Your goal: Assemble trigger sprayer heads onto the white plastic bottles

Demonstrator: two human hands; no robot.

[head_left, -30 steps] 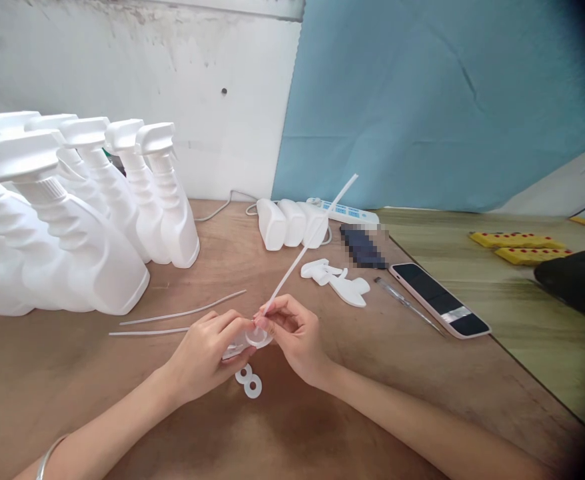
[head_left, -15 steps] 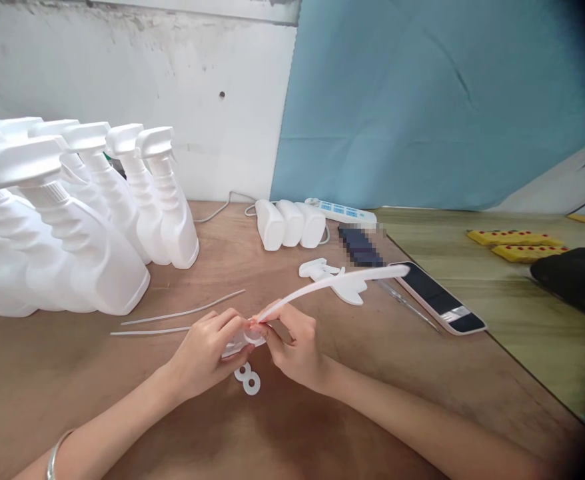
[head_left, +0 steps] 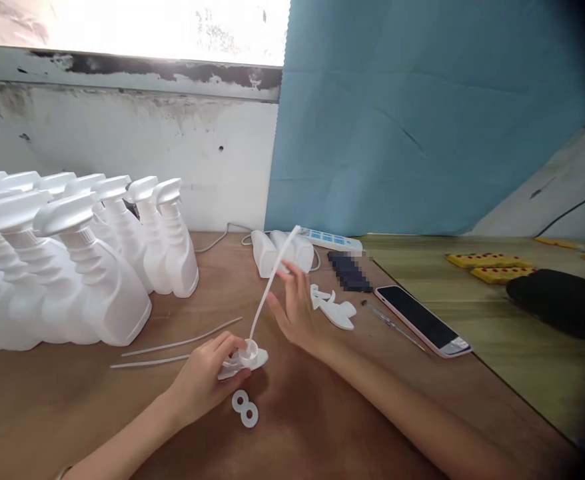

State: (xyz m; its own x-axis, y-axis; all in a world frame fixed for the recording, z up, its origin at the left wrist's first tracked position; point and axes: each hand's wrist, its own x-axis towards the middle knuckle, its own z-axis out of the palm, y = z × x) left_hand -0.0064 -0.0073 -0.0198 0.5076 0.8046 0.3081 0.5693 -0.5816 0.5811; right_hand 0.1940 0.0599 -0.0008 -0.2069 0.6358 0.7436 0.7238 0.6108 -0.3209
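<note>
My left hand (head_left: 205, 377) is closed around a white spray trigger head (head_left: 248, 358), held low over the table with its round collar facing up. From that collar a thin white dip tube (head_left: 267, 287) rises, leaning right and slightly bent. Just right of the tube is my right hand (head_left: 297, 310), its fingers apart and nothing gripped; whether a fingertip touches the tube is unclear. Two flat white washers (head_left: 249, 415) lie below the trigger head. Two loose dip tubes (head_left: 187, 340) rest on the table left of it, one partly behind my left hand.
White spray bottles (head_left: 107, 293) with triggers crowd the left. Further back are several capless white bottles (head_left: 265, 257) and a power strip (head_left: 335, 240). On the right lie white trigger parts (head_left: 337, 313), a dark pixelated object (head_left: 350, 272), a thin clear tool (head_left: 392, 325) and a phone (head_left: 425, 320).
My right hand has let go of the dip tube's base and moved up and right, opening. The tube now stands steeper in the trigger head. The camera view has tilted upward.
</note>
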